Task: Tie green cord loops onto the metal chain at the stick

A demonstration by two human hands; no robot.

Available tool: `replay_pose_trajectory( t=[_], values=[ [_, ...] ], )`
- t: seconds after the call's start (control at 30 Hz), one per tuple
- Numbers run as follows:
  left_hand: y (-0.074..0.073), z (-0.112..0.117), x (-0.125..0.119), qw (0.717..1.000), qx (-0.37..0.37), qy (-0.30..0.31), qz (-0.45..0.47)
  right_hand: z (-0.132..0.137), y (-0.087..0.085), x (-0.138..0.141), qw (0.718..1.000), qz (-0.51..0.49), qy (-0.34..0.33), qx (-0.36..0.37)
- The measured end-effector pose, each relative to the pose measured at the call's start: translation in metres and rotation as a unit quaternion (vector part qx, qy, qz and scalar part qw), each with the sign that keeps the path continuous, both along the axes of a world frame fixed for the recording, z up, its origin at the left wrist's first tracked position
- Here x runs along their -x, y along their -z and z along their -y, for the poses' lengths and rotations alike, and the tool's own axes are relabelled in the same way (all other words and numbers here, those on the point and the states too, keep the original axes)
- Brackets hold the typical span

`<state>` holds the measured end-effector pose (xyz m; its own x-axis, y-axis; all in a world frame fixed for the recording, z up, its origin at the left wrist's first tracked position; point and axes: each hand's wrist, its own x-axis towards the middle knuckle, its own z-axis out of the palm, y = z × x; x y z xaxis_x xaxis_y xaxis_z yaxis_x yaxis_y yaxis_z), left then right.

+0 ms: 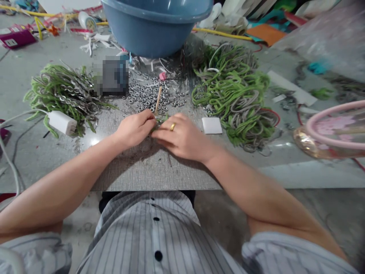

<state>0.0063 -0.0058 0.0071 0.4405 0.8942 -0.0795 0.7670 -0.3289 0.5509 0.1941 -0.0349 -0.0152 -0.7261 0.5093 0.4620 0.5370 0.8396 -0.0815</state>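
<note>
My left hand (135,128) and my right hand (181,137) meet over the middle of the table, fingers closed around a short piece of green cord (163,118). Only a bit of the cord shows between the fingertips; the rest is hidden. A thin wooden stick (158,99) rises just beyond my fingers, and whether a hand holds it I cannot tell. My right hand wears a gold ring. Many small metal rings or nuts (148,95) lie scattered past my hands.
A blue basin (154,32) stands at the back. Green and grey cords form one pile (234,91) on the right and another (62,91) on the left. A white charger (61,122), a white block (211,125) and a pink-rimmed bag (336,129) lie around.
</note>
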Motion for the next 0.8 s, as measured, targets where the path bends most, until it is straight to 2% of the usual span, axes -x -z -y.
replay_pose_trajectory(
  t=[0.1,0.2,0.27,0.33,0.4,0.47,0.53,0.63,0.8],
  values=[
    [0.001,0.0,0.001,1.0,0.005,0.014,0.011,0.011,0.002,0.015,0.997,0.055,-0.058,0.012],
    [0.001,0.002,0.001,1.0,-0.005,0.024,0.008,0.014,0.005,0.023,0.993,0.1,-0.043,0.055],
    [0.0,0.002,0.001,0.999,-0.019,0.032,0.0,0.012,0.004,0.022,0.991,0.088,-0.025,0.093],
    [0.0,0.001,0.002,0.999,-0.029,0.039,-0.006,0.009,0.002,0.019,0.99,0.017,0.001,0.143],
    [0.001,0.001,0.003,0.999,-0.033,0.041,-0.008,0.004,0.001,0.013,0.973,-0.098,0.051,0.205],
    [0.001,0.0,0.004,0.999,-0.034,0.04,-0.005,-0.001,0.002,0.007,0.934,-0.214,0.115,0.261],
    [0.002,0.0,0.004,0.998,-0.036,0.043,0.008,-0.007,0.005,0.003,0.898,-0.289,0.154,0.294],
    [0.002,0.0,0.003,0.998,-0.046,0.041,0.023,-0.013,0.009,0.0,0.868,-0.332,0.164,0.331],
    [0.006,0.001,-0.002,0.996,-0.087,0.023,-0.002,-0.016,0.012,0.0,0.854,-0.342,0.156,0.359]
  ],
)
